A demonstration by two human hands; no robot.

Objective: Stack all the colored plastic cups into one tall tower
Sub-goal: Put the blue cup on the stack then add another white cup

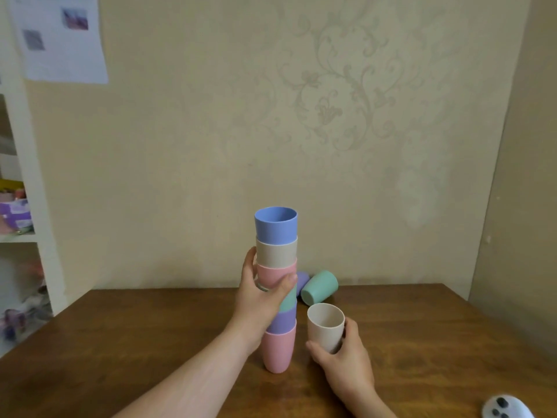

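A tall tower of nested cups (276, 257) stands on the wooden table (120, 342), with a blue cup on top and a pink cup at the bottom. My left hand (262, 292) grips the tower around its middle, over a pink and a green cup. My right hand (343, 362) holds a beige cup (325, 328) upright just right of the tower's base. Behind the tower a green cup (320, 287) lies on its side, with a purple cup (302, 282) partly hidden beside it.
The table's back edge meets a patterned wall. A white shelf unit (27, 206) with clutter stands at the left. A white device with dark buttons (506, 408) lies at the table's near right corner.
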